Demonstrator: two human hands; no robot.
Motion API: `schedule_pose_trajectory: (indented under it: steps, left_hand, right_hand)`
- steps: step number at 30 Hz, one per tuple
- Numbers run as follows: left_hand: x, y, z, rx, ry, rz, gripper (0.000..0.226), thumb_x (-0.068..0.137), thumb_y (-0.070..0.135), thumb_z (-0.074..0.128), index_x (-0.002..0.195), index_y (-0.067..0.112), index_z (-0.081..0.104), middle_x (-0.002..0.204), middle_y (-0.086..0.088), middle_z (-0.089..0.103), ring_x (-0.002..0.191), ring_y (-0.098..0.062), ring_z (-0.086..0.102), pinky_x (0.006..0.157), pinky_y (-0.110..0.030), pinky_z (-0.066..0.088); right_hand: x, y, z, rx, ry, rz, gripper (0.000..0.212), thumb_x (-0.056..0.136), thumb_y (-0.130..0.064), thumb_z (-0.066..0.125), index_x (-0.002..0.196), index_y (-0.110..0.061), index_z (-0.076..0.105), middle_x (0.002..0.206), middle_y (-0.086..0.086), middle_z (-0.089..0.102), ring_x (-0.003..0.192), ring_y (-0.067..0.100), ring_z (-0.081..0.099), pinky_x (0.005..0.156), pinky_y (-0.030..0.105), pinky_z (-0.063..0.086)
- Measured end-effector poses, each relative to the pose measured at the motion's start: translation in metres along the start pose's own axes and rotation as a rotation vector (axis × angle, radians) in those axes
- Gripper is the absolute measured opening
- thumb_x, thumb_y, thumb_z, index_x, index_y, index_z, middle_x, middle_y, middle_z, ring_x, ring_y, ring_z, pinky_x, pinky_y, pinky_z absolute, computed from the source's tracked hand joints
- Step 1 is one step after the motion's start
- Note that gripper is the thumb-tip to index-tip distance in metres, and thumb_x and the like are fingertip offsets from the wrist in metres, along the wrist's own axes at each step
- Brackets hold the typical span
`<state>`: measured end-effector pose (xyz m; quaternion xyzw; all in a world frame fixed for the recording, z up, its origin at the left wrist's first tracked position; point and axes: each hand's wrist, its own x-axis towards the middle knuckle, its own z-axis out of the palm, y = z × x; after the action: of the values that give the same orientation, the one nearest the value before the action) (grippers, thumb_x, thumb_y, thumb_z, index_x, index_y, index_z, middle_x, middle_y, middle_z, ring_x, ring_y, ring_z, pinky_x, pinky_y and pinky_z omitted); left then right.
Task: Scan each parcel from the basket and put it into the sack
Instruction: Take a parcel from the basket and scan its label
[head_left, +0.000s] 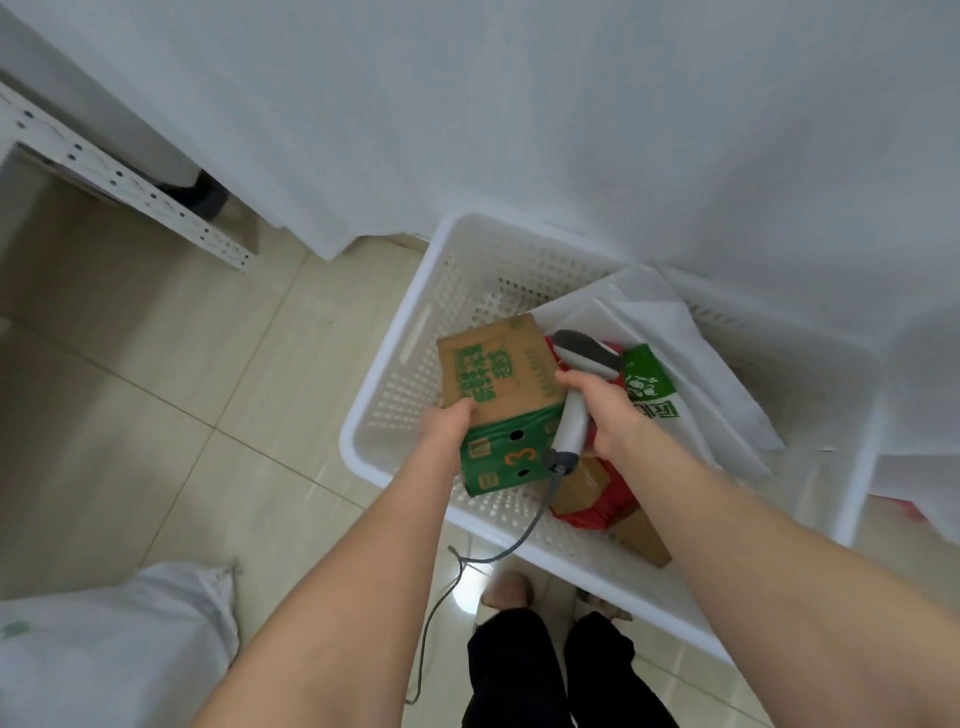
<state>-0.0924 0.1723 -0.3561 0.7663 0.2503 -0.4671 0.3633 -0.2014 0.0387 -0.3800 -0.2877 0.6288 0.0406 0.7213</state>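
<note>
Over the white basket (415, 332), the left hand (449, 421) grips the green-printed cardboard box (498, 379) with a printed face upward, seemingly for scanning, the right hand (605, 410) clasping the scanner (576, 395) at its three o'clock, the sack (114, 639) waiting at eight o'clock.

Floor (156, 415) is glossy beige tile with thin grout lines, a bright light glare near the bottom centre. White cloth (519, 104) drapes across the whole top, hanging to the floor. Upper left, a white perforated metal rail (130, 182) runs diagonally, a dark object beneath it.
</note>
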Motion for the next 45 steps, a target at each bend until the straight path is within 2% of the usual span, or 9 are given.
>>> schedule_pose_trajectory:
  steps: [4,10,16,20,24,29,34,42,45]
  left_hand:
    - [-0.036,0.011,-0.003,0.02,0.0,0.181,0.027,0.087,0.016,0.062,0.11,0.014,0.047,0.097,-0.006,0.063,0.084,-0.024,0.064,0.075,-0.042,0.055]
    - [-0.052,0.001,0.04,0.227,-0.119,0.402,0.021,0.092,0.018,0.061,0.112,0.017,0.061,0.113,0.0,0.061,0.108,-0.021,0.058,0.095,-0.034,0.048]
    - [-0.015,-0.031,0.058,0.098,-0.187,0.221,0.092,0.063,0.039,0.085,0.139,0.023,0.037,0.136,-0.005,0.049,0.114,-0.026,0.057,0.098,-0.046,0.05]
    - [-0.001,-0.028,0.054,-0.025,-0.178,0.082,0.075,0.083,0.049,0.068,0.141,0.013,0.038,0.136,-0.005,0.052,0.108,-0.022,0.053,0.096,-0.037,0.047]
    - [0.01,-0.043,0.054,0.157,-0.273,-0.02,0.092,0.08,0.07,0.053,0.149,0.014,0.029,0.152,-0.008,0.036,0.138,-0.029,0.034,0.11,-0.052,0.027]
    - [0.01,-0.042,0.052,0.194,-0.311,-0.031,0.099,0.073,0.078,0.052,0.148,0.018,0.029,0.15,-0.006,0.039,0.137,-0.028,0.036,0.106,-0.06,0.027]
    - [-0.015,-0.023,0.041,0.136,-0.311,0.045,0.064,0.085,0.035,0.07,0.138,0.015,0.04,0.128,-0.006,0.058,0.081,-0.014,0.057,0.057,-0.033,0.045]
    - [-0.031,-0.011,0.017,0.207,-0.32,0.203,0.067,0.085,0.02,0.07,0.142,0.021,0.035,0.118,-0.001,0.059,0.086,-0.008,0.058,0.06,-0.025,0.044]
    - [-0.043,0.004,0.018,0.393,-0.412,0.352,0.086,0.074,0.024,0.081,0.142,0.028,0.029,0.126,0.001,0.056,0.102,-0.012,0.058,0.079,-0.031,0.051]
  right_hand:
    - [-0.029,0.013,-0.022,0.107,0.073,-0.018,0.063,0.059,-0.021,0.081,0.117,-0.004,0.059,0.109,0.017,0.07,0.094,0.032,0.07,0.085,0.052,0.057]
    - [-0.051,0.035,-0.063,0.302,0.251,0.086,0.027,0.085,-0.019,0.072,0.105,-0.01,0.056,0.096,0.012,0.065,0.085,0.027,0.063,0.087,0.046,0.054]
    - [-0.018,0.043,-0.075,0.232,0.251,0.065,0.041,0.082,-0.022,0.074,0.118,-0.008,0.059,0.108,0.014,0.068,0.097,0.032,0.066,0.091,0.049,0.053]
    - [0.014,0.047,-0.088,0.121,0.287,0.078,0.051,0.075,-0.03,0.076,0.119,-0.011,0.058,0.11,0.014,0.066,0.099,0.033,0.064,0.093,0.051,0.051]
    - [0.033,0.042,-0.092,-0.025,0.303,-0.012,0.058,0.072,-0.027,0.077,0.123,-0.008,0.057,0.116,0.014,0.062,0.105,0.032,0.061,0.095,0.049,0.05]
    - [0.028,0.037,-0.088,-0.003,0.241,-0.042,0.058,0.067,-0.026,0.078,0.12,-0.012,0.059,0.112,0.013,0.065,0.101,0.033,0.062,0.092,0.05,0.052]
    - [-0.005,0.025,-0.07,-0.005,0.165,-0.022,0.052,0.074,-0.018,0.076,0.122,-0.007,0.057,0.11,0.015,0.066,0.1,0.033,0.064,0.093,0.051,0.053]
    - [-0.047,0.013,-0.063,0.074,0.103,0.036,0.014,0.092,-0.016,0.06,0.103,-0.007,0.059,0.092,0.014,0.068,0.08,0.029,0.066,0.076,0.04,0.056]
    - [-0.068,-0.001,-0.068,0.111,0.145,0.021,0.02,0.092,-0.019,0.06,0.107,-0.006,0.059,0.096,0.014,0.068,0.083,0.029,0.066,0.079,0.042,0.056]
